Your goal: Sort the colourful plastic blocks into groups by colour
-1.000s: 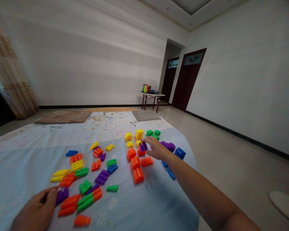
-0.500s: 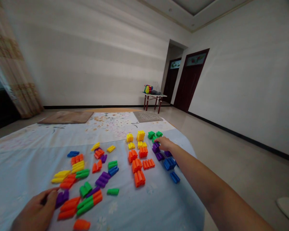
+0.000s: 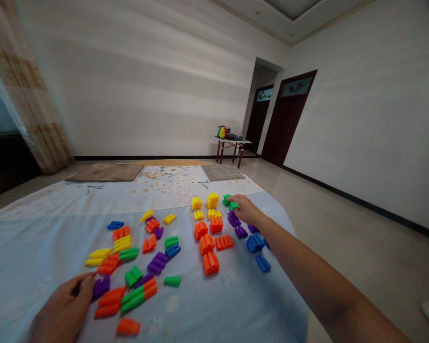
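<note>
My left hand [image 3: 66, 305] is at the near left, thumb and forefinger closed on a purple plastic building block [image 3: 100, 287]. Just right of that block lie orange ridged blocks [image 3: 109, 303] and a green-and-orange joined piece [image 3: 138, 296]. My right hand [image 3: 246, 209] reaches far forward, its fingers curled at a green block [image 3: 233, 205] in the back right group. A second green block [image 3: 227, 198] shows just beyond the fingertips. Purple blocks [image 3: 233, 218] lie right below this hand, and blue blocks [image 3: 255, 243] are nearer, beside the forearm.
Yellow blocks [image 3: 212, 200] and orange blocks [image 3: 207, 244] stand in columns at mid-table. Mixed-colour blocks [image 3: 157, 263] are scattered on the left. A pale blue flowered cloth [image 3: 186, 314] covers the table. Two mats [image 3: 105, 173] lie at its far side; a small table [image 3: 232, 139] stands beyond.
My right hand has moved slightly forward over the green blocks, covering one that showed before. My left hand keeps its grip on the purple block. The whole view has shifted a little.
</note>
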The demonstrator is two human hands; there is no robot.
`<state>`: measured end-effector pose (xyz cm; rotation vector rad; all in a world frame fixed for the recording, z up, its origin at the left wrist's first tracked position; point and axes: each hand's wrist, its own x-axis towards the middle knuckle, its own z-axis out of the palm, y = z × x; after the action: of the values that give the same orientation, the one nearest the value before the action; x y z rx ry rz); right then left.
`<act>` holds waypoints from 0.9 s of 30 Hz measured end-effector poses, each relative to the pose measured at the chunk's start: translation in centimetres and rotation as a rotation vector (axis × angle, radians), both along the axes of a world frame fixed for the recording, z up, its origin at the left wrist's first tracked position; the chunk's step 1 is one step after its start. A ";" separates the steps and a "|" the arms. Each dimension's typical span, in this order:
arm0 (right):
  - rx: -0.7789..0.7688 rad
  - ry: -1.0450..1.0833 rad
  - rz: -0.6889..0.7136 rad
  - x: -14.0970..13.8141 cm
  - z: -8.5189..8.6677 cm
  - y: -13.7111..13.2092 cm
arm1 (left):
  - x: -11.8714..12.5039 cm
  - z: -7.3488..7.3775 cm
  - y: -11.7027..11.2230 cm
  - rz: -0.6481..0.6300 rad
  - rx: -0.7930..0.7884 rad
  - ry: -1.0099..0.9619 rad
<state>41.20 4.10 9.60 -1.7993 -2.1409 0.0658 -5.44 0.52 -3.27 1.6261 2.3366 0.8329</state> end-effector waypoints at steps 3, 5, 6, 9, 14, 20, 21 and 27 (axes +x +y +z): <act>0.329 0.209 0.301 -3.1 2.3 -3.2 | 1.1 1.8 -0.8 0.002 -0.105 -0.076; 0.427 0.275 0.375 -4.7 3.5 -4.6 | 1.6 2.7 -1.2 0.005 -0.138 -0.095; 0.445 0.289 0.364 -5.1 3.8 -4.8 | 1.7 3.0 -1.3 0.009 -0.147 -0.105; 0.357 0.252 0.155 -4.4 3.7 -3.3 | 1.9 3.2 -1.4 0.013 -0.146 -0.127; 0.022 0.018 -0.232 -0.8 1.0 0.8 | 1.8 2.9 -1.3 0.007 -0.117 -0.116; -0.141 -0.094 -0.363 0.3 -2.3 2.3 | 1.6 2.5 -1.0 0.016 -0.110 -0.085; -0.158 -0.106 -0.382 0.2 -2.7 2.4 | 1.6 2.5 -1.0 0.022 -0.120 -0.081; -0.186 -0.140 -0.399 0.2 -4.3 3.1 | 1.7 2.8 -1.1 0.007 -0.154 -0.101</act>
<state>41.42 7.19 5.29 -2.3700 -1.8712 0.0428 -3.73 -0.54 -0.43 1.4797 2.2769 0.6996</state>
